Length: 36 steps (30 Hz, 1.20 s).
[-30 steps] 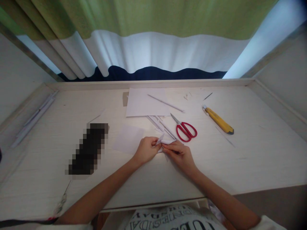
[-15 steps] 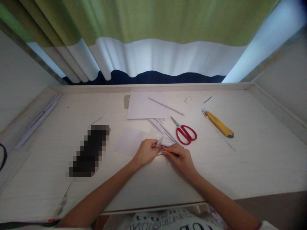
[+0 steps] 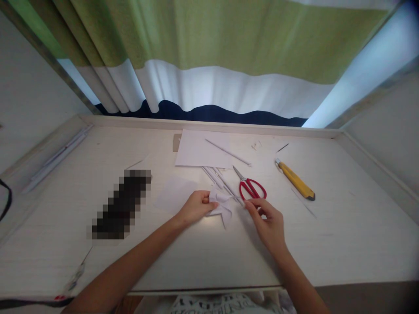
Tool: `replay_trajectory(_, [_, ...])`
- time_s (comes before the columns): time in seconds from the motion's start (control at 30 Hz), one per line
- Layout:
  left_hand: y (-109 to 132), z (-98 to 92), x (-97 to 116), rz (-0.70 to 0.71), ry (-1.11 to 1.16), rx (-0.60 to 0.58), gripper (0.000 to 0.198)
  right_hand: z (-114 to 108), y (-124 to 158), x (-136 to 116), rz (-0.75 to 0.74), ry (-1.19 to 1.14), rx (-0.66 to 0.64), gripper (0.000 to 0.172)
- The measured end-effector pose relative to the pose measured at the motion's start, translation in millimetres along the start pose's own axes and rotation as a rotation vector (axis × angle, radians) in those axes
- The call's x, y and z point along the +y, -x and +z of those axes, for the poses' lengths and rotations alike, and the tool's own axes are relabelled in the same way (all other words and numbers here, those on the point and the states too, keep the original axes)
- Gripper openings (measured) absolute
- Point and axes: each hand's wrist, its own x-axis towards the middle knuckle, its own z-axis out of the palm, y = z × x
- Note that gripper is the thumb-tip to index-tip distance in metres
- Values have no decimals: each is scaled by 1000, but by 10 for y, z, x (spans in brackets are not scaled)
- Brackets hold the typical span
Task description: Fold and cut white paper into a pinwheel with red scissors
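My left hand (image 3: 196, 206) pinches a small folded white paper piece (image 3: 221, 204) with pointed flaps, just above the table. To its right, my right hand (image 3: 266, 218) has thumb and forefinger pressed together near the tip of a thin rod; whether anything is between them is too small to tell. Red-handled scissors (image 3: 252, 187) lie just beyond my right hand, blades pointing away. Thin rolled paper sticks (image 3: 213, 176) lie behind the folded piece. A pale paper square (image 3: 175, 192) rests left of them, partly beside my left hand.
A white paper stack (image 3: 199, 150) with a thin stick (image 3: 228, 152) on it lies at the back. A yellow cutter (image 3: 296, 179) is at the right, a blurred dark object (image 3: 122, 205) at the left. Paper rolls (image 3: 59, 159) lie along the left edge.
My right hand has come away from the folded paper and moved right. The paper, still in my left hand, now shows its spread flaps. The view has tilted slightly.
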Motion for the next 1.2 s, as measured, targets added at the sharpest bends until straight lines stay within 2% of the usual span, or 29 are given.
replay_trajectory(0.13, [1, -7, 20, -12, 39, -4, 19, -119, 50, 154, 30, 144, -104, 19])
replay_trajectory(0.23, [-3, -5, 15, -14, 49, -10, 23, -158, 93, 221, 31, 216, -132, 20])
replay_trajectory(0.33, [-7, -5, -2, -15, 52, -22, 24, -186, 76, 169, 14, 263, -87, 26])
replay_trajectory(0.43, [-2, -5, -13, -13, 37, -39, 25, -193, -28, 2, -47, 258, -74, 27])
replay_trajectory(0.53, [15, -3, -12, 0, 16, -70, 29, -134, -180, -187, -136, 192, -188, 33])
replay_trajectory(0.67, [42, -12, -13, 25, -12, -101, 30, 18, -329, -288, -192, 55, -428, 40])
replay_trajectory(0.77, [55, -26, -24, 40, -29, -106, 27, 110, -370, -233, -136, -29, -536, 32])
replay_trajectory(0.93, [72, -31, -11, 32, -49, -132, 28, 187, -380, -81, 2, -190, -621, 22])
replay_trajectory(1.2, [95, -59, 16, 15, -51, -204, 28, 230, -355, -41, 241, -451, -740, 22])
